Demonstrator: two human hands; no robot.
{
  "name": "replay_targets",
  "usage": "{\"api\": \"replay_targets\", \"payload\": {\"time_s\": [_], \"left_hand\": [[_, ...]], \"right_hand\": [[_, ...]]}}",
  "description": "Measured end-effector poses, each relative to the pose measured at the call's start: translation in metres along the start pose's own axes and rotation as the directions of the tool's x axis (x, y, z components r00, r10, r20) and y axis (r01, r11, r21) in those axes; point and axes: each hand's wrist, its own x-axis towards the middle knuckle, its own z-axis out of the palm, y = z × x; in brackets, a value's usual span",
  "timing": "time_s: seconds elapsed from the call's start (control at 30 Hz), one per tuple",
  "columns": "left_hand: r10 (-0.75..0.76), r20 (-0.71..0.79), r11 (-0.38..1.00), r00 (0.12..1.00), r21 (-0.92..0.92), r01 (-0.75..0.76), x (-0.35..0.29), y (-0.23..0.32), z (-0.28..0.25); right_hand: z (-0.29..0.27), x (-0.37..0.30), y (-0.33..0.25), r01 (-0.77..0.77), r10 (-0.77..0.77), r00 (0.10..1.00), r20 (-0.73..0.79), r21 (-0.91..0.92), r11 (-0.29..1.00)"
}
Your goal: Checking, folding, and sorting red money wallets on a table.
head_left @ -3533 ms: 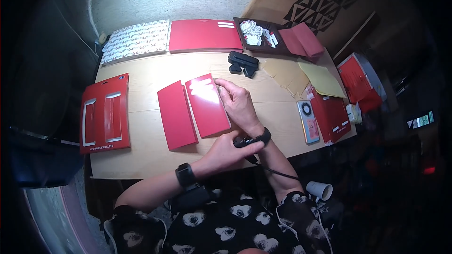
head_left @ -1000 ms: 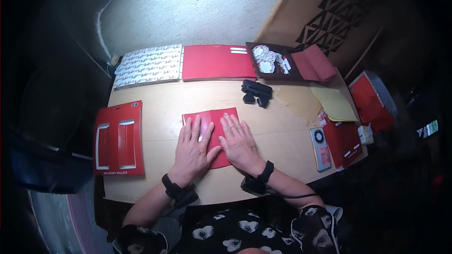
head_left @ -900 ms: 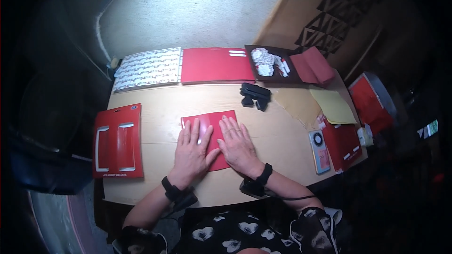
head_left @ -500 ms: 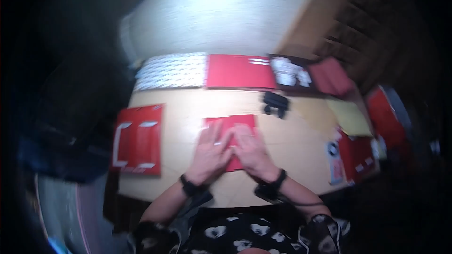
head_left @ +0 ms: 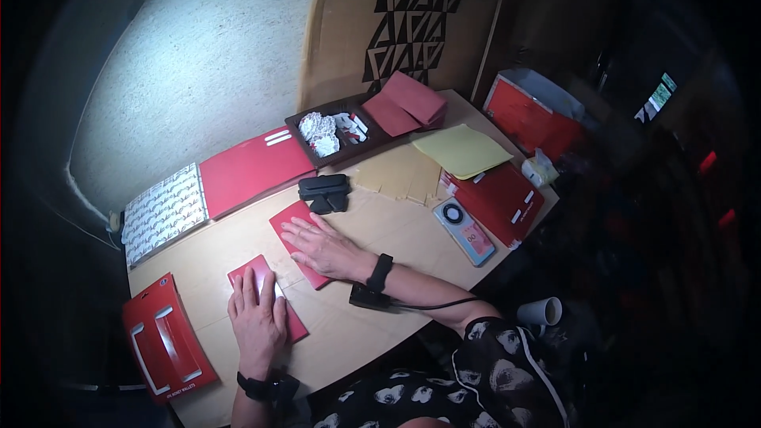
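Note:
Flat on a slim red paper envelope (head_left: 291, 315), my left hand (head_left: 260, 323) lies with its fingers stretched and slightly apart. My right hand (head_left: 331, 252) rests palm down on a second red envelope (head_left: 295, 210), its fingers spread. The two envelopes lie side by side on the pale wooden table (head_left: 238, 238), with a gap between them. Part of each is hidden under the hand. A black folding stand (head_left: 325, 190) sits just beyond my right hand.
Red slotted packaging (head_left: 170, 341) lies at the left. Along the back are a patterned pad (head_left: 165, 210), a red folder (head_left: 254, 166) and a dark tray (head_left: 349, 157) of crumpled paper. Yellow sheets (head_left: 464, 150), red packets (head_left: 499, 206) and a phone (head_left: 466, 231) occupy the right. A cup (head_left: 541, 312) stands beside my right arm.
My hands were close together over red paper at the middle; now they are apart, each on its own envelope. The view has turned and tilted, bringing the cardboard and cup into sight.

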Motion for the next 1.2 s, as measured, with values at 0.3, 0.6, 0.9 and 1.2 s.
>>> {"api": "replay_targets", "payload": {"time_s": [0.3,0.6,0.9,1.2], "left_hand": [[-0.027,-0.003,0.994,1.0,-0.109,0.027,0.007,-0.002,-0.005],[-0.052,-0.063,0.973,0.997,-0.226,0.037,0.008,-0.009,-0.008],[-0.143,0.041,0.946,0.989,-0.288,0.149,0.009,-0.019,-0.012],[-0.176,-0.02,0.92,0.984,-0.36,0.157,0.017,-0.026,-0.01]], "right_hand": [[-0.04,0.014,0.014,0.023,0.079,0.949,-0.304,0.318,0.948],[-0.059,0.06,0.121,-0.289,0.315,0.749,-0.584,0.14,0.947],[-0.058,0.083,0.177,-0.478,0.332,0.825,-0.457,-0.25,0.842],[-0.071,0.093,0.178,-0.544,0.461,0.801,-0.382,-0.142,0.827]]}}
